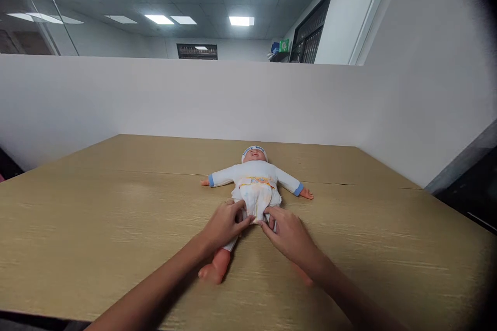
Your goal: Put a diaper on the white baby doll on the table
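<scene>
A baby doll [223,175] lies on its back on the wooden table, head away from me and arms spread. It wears a white top with blue cuffs and a white cap with dark lettering. Around its hips is a white diaper [257,194] with an orange printed band at the waist. My left hand [226,223] pinches the diaper's edge at the crotch, by the doll's leg on the left. Across from it, my right hand [289,230] grips the diaper's other edge, fingers closed. My right forearm hides most of the doll's leg on that side.
The wooden table [116,217] stretches out on both sides of the doll. A low white partition wall [194,95] rises behind it, and a white wall [419,77] stands at the right. Dark objects show at the far left and right edges.
</scene>
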Tool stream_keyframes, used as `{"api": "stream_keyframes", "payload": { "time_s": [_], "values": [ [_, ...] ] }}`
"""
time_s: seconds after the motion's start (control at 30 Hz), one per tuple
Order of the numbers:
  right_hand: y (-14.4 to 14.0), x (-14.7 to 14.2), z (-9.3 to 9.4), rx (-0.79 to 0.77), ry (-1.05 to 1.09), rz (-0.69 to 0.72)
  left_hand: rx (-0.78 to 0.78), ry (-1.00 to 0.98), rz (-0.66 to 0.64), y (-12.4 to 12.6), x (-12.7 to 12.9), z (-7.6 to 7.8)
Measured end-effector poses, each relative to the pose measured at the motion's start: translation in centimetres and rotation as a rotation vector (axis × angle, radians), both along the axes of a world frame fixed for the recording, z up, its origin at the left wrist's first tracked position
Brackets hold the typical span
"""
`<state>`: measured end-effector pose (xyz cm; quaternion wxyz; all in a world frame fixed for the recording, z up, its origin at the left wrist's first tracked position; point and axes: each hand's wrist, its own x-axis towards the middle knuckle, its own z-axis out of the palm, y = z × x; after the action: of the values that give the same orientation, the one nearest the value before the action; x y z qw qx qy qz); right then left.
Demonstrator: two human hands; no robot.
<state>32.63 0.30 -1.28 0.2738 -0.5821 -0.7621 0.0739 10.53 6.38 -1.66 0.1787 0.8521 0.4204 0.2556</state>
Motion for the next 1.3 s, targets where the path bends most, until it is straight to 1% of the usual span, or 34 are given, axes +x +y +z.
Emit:
{"api": "stream_keyframes", "payload": {
  "time_s": [0.13, 0.33, 0.43, 0.5, 0.6, 0.67, 0.73, 0.77, 0.83, 0.93, 1.0, 1.13, 1.3],
  "values": [
    [-0.5, 0.0, -0.7, 0.011, 0.024, 0.005, 0.0, -0.022, -0.013, -0.3, -0.1, -0.2],
    [-1.5, -0.5, -1.4, 0.035, 0.134, 0.019, 0.101, -0.15, -0.077, -0.7, -0.2, 0.0],
    [-1.8, -0.7, -1.5, 0.057, 0.153, 0.03, 0.1, -0.203, -0.083, -0.7, -0.2, 0.0],
    [-1.9, -0.7, -1.5, 0.069, 0.151, 0.035, 0.086, -0.204, -0.094, -0.7, -0.2, 0.1],
    [-1.9, -0.6, -1.6, 0.08, 0.151, 0.034, 0.032, -0.171, -0.091, -0.5, -0.2, 0.0],
    [-1.7, -0.5, -1.8, 0.064, 0.169, 0.009, -0.02, -0.197, -0.037, -0.4, -0.1, -0.3],
    [-1.3, -0.3, -2.0, 0.013, 0.222, -0.042, -0.081, -0.285, 0.014, -0.2, 0.0, -0.7],
    [-1.0, -0.2, -2.1, -0.019, 0.265, -0.067, -0.118, -0.345, 0.019, -0.1, 0.0, -0.9],
    [-0.5, 0.0, -2.2, -0.064, 0.375, -0.095, -0.2, -0.468, -0.014, 0.2, 0.2, -1.3],
    [0.0, 0.5, -1.9, -0.07, 0.504, -0.126, -0.293, -0.606, -0.054, 0.5, 0.3, -1.8],
    [0.2, 0.9, -1.5, -0.064, 0.514, -0.158, -0.324, -0.636, -0.027, 0.6, 0.2, -2.1],
    [-0.1, 1.2, -1.0, -0.04, 0.454, -0.191, -0.37, -0.605, 0.078, 0.4, -0.1, -1.9],
    [-0.4, 1.0, -1.4, 0.041, 0.296, -0.18, -0.302, -0.426, 0.073, -0.2, -0.2, -0.6]
  ]
}}
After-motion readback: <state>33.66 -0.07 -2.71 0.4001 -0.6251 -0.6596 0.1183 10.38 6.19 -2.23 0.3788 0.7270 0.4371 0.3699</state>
